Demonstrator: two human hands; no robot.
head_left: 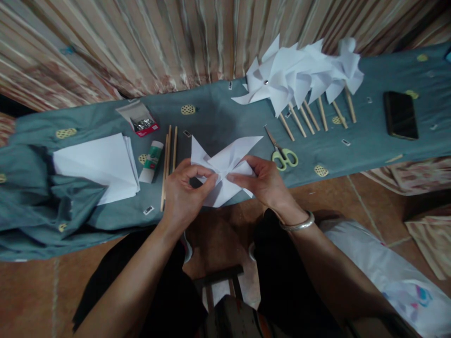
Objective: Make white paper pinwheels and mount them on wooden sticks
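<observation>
Between my hands, at the table's near edge, is a white paper pinwheel (225, 159) with its points folded in to the centre. My left hand (188, 185) pinches it on the left, thumb close to the middle. From the other side my right hand (262, 180) grips a folded blade, its thumb also near the centre. Whether a pin sits at the middle I cannot make out. Left of my left hand lie thin wooden sticks (165, 169) and a glue stick (152, 162). Scissors with green handles (283, 155) rest just beyond my right hand.
Several pinwheels on sticks (299, 75) lie overlapped at the back right. A phone (400, 115) is farther right. An open box of metal pins (143, 123) and stacked white paper (98, 164) are at left. A plastic bag (380, 267) lies on the floor.
</observation>
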